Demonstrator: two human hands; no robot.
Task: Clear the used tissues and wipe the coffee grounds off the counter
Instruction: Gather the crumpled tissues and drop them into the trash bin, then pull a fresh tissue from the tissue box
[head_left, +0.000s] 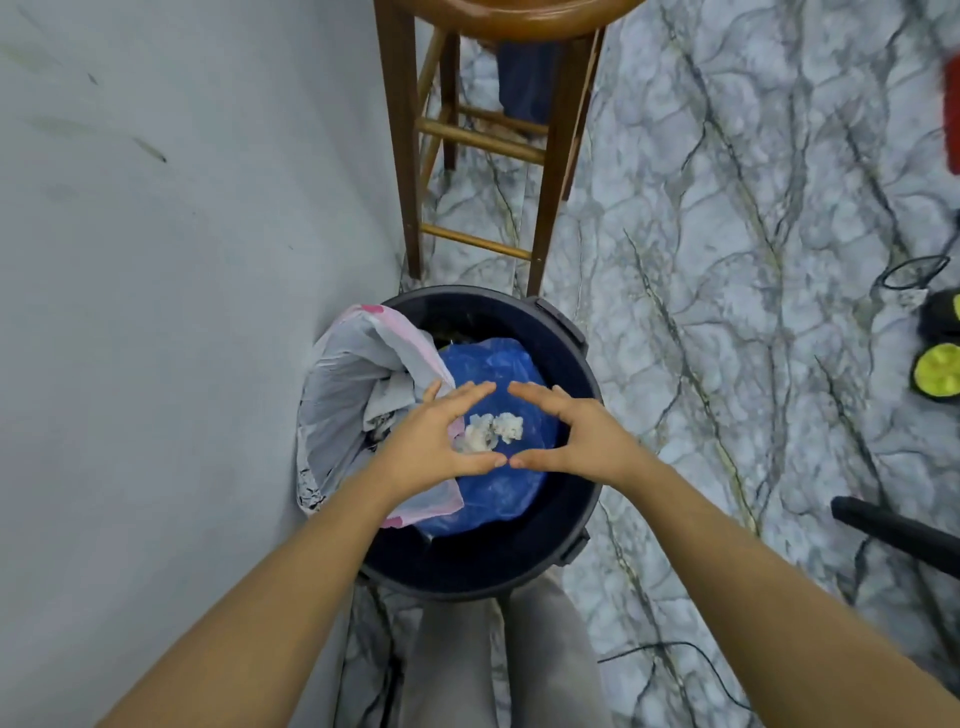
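Both hands, left hand (436, 436) and right hand (566, 436), hang open and empty over the bin (571, 545), tissues (493, 431) lying on the blue bag (493, 499); best spread fingers fully so nothing clings

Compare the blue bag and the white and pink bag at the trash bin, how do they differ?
The blue bag lies inside the dark bin, while the white and pink bag hangs over its left rim against the wall. The blue bag carries crumpled white tissues on top; the white and pink bag carries none. The left hand overlaps the white and pink bag; the right hand hovers above the blue bag. Both are thin, crinkled plastic.
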